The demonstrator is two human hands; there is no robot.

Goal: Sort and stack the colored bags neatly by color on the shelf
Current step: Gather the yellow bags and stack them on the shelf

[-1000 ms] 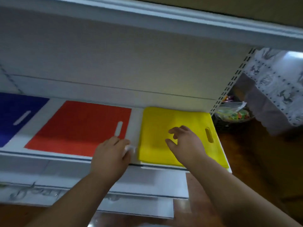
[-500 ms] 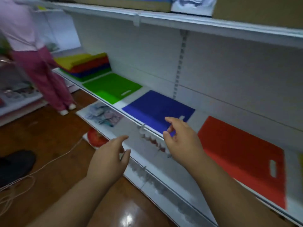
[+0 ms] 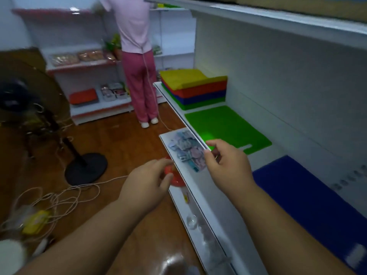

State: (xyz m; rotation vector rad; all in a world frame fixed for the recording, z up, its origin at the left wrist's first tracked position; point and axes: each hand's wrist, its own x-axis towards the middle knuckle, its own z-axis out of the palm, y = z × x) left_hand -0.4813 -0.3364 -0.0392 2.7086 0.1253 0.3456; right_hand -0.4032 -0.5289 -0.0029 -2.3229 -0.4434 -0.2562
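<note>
We reach both bare hands toward a white metal shelf (image 3: 228,191) that carries flat coloured bags.

A smooth, rectangular green bag (image 3: 228,128) with a slot handle lies flat on the shelf; a dark blue bag (image 3: 309,197) lies nearer us, and a thick layered stack of bags (image 3: 194,88), yellow over red, blue and green, sits at the far end. Our left hand (image 3: 147,181) hovers in front of the shelf edge, fingers loosely curled, holding nothing. Our right hand (image 3: 226,165) hovers over the edge beside the green bag, fingers relaxed, empty. A person in pink (image 3: 139,56) stands beyond.
</note>
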